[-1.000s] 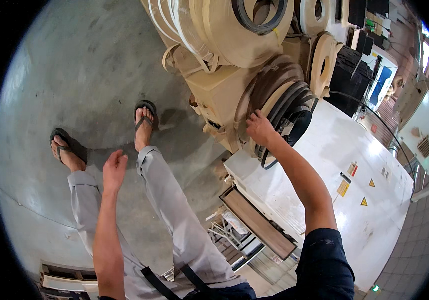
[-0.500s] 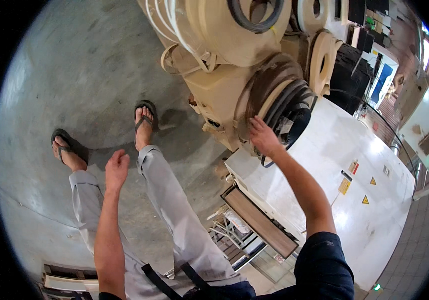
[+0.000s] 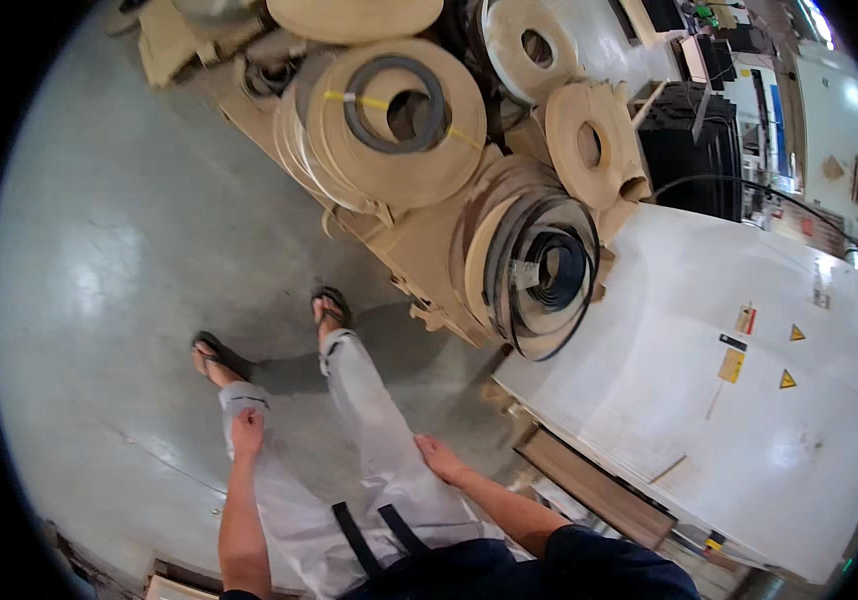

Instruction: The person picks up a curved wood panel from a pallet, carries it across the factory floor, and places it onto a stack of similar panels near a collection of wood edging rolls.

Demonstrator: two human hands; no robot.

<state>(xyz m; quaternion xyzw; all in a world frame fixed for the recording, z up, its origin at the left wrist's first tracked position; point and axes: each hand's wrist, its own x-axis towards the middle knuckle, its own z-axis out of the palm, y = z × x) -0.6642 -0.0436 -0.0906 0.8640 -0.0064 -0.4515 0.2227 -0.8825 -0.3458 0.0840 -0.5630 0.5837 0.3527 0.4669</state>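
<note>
Trousers (image 3: 369, 440): right hand (image 3: 441, 458) and left hand (image 3: 247, 433) resting, empty.

Workshop: edge-band rolls (image 3: 399, 120), white machine (image 3: 739, 400), concrete floor (image 3: 119, 250).

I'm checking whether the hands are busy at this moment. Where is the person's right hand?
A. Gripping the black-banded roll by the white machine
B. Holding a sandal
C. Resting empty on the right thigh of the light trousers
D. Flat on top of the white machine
C: the right hand lies open on the light trousers at the thigh, well below the black-banded roll and holding nothing.
</note>
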